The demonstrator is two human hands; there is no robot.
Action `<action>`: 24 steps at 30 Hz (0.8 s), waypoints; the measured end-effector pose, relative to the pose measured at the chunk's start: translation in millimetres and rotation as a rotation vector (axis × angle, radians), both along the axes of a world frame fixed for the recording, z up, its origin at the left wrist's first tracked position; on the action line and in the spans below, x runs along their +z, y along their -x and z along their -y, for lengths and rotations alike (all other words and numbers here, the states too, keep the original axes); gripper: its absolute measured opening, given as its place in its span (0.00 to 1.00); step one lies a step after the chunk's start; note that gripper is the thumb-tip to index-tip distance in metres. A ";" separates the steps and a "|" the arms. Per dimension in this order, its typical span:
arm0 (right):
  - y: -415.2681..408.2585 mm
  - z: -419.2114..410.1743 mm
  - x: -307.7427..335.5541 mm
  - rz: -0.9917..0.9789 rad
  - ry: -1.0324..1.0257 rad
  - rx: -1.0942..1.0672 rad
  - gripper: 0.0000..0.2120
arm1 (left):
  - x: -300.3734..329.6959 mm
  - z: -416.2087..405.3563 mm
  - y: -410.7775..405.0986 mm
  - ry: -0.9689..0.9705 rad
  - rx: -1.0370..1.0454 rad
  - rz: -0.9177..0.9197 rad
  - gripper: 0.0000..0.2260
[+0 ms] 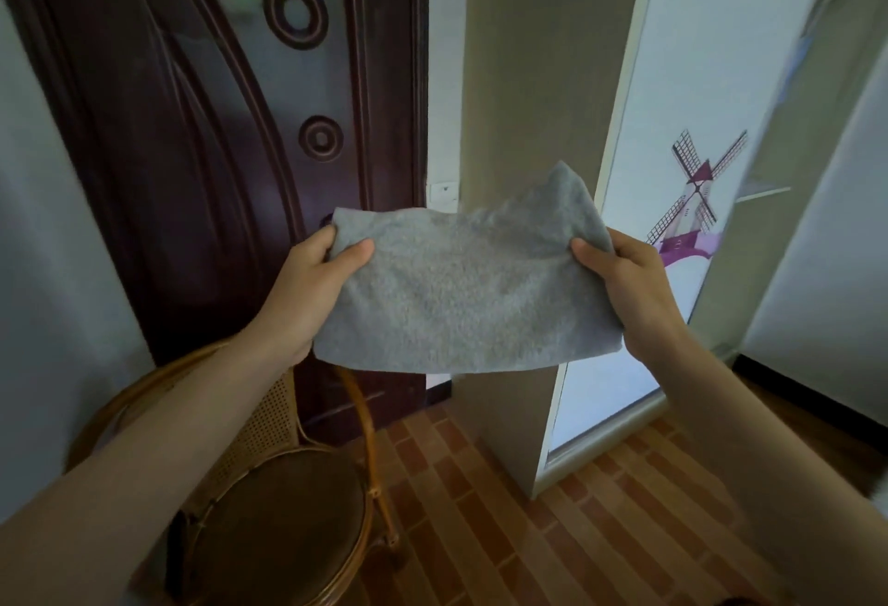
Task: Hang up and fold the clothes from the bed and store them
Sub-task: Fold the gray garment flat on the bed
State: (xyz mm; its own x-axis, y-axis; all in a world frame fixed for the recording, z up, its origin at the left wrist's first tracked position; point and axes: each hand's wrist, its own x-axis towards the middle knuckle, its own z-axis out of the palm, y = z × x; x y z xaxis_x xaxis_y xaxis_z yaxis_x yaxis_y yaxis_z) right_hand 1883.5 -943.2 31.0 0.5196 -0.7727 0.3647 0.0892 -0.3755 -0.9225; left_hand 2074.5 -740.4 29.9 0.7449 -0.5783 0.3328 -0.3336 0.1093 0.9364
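A folded grey garment (461, 288) of soft knit fabric is held flat in front of me at chest height. My left hand (312, 283) pinches its left edge, thumb on top and fingers underneath. My right hand (624, 283) pinches its right edge the same way. One corner of the fabric sticks up at the far right. Behind it stands a wardrobe (509, 125) with a sliding door (682, 77) that bears a purple windmill picture. The bed is out of view.
A dark wooden room door (216, 125) fills the left background. A rattan chair (269, 509) with a round brown seat stands at the lower left. The floor (576, 533) is brick-patterned. A wardrobe shelf (764, 192) shows at the far right.
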 end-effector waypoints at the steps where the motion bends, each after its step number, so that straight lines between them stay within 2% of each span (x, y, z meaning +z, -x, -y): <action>1: -9.6 5.7 2.8 0.003 -0.006 -0.028 0.06 | 2.8 13.4 -14.6 0.006 -0.029 0.003 0.05; 8: -16.9 48.4 3.7 -0.008 -0.062 -0.311 0.05 | 0.8 125.8 -65.5 0.013 -0.286 -0.027 0.04; 13: 9.8 79.9 6.5 -0.041 -0.054 -0.480 0.06 | -0.4 206.1 -54.7 0.005 -0.488 -0.075 0.04; 24: 72.7 178.4 -16.6 -0.025 -0.092 -0.704 0.07 | -17.0 369.3 -6.5 -0.038 -0.715 -0.093 0.04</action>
State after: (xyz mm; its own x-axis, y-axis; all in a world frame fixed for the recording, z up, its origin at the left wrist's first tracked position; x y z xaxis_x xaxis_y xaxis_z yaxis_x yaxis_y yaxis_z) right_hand 1810.8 -1121.6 14.3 -0.1073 -0.9552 0.2759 -0.1676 -0.2562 -0.9520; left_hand 2081.1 -1109.7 12.8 0.2041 -0.9449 0.2561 -0.1111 0.2376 0.9650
